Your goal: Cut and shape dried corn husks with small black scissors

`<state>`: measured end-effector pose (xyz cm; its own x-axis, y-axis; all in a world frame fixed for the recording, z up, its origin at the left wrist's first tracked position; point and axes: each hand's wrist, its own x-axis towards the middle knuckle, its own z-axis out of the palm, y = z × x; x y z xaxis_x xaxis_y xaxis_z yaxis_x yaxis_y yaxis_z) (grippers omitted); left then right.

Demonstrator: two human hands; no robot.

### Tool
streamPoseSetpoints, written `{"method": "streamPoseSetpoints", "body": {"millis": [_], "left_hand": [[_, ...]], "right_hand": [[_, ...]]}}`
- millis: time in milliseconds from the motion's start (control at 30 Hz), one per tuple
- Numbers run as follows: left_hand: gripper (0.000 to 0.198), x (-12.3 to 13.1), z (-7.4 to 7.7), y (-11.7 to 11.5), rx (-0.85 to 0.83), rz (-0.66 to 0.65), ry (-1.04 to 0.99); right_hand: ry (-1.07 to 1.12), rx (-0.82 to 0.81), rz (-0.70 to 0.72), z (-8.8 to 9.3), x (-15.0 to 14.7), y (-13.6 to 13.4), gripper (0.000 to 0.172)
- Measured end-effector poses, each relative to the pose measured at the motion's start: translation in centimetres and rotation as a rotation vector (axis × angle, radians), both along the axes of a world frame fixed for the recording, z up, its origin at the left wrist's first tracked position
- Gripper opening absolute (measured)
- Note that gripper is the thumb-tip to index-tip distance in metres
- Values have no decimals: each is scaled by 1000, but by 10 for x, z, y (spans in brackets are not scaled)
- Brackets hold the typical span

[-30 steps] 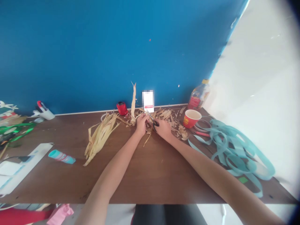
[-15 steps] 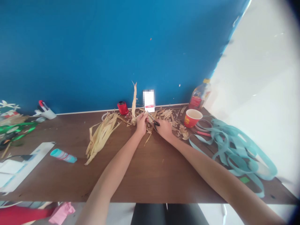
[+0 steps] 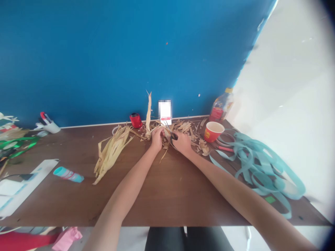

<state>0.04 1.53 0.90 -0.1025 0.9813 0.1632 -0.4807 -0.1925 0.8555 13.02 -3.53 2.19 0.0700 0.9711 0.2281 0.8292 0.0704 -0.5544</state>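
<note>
I look down at the desk (image 3: pixel 167 195) from the head camera. My left hand (image 3: pixel 157 138) is closed, and its fingers pinch a bunch of dry corn husk (image 3: pixel 164 136) on the desk, near the back wall. My right hand (image 3: pixel 181 143) is also closed, around the black handle of a pair of scissors (image 3: pixel 171 135), and the thin blades point up and left, into the husk between the hands. Small husk scraps (image 3: pixel 183 126) lie around both hands. One tall husk strip (image 3: pixel 148 116) stands just beside my left hand, and a larger pile of long husk strips (image 3: pixel 111 155) lies to the left.

On the right, a red paper cup (image 3: pixel 214 131) stands on the desk, and I can see only its pale inside wall. Behind it is a clear plastic bottle (image 3: pixel 222 108) with a red label and yellow cap; I cannot tell what is inside. At the far left, a white holder (image 3: pixel 51 127) carries pens and a red-topped tool (image 3: pixel 43 115). Loops of teal ribbon (image 3: pixel 261 164) lie beside the cup.
</note>
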Motion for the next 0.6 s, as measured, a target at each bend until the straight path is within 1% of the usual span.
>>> {"method": "streamPoseSetpoints", "body": {"millis": [167, 267, 433, 600], "left_hand": [[20, 2, 2, -3, -40, -35, 48], [23, 3, 1, -2, -58, -27, 68], [22, 3, 0, 1, -58, -1, 52], [18, 2, -1, 0, -43, -18, 52]], "right_hand": [[28, 21, -9, 0, 1, 0, 33], [35, 25, -8, -1, 1, 0, 33], [35, 5, 5, -1, 2, 1, 34], [22, -22, 8, -2, 2, 3, 34]]}}
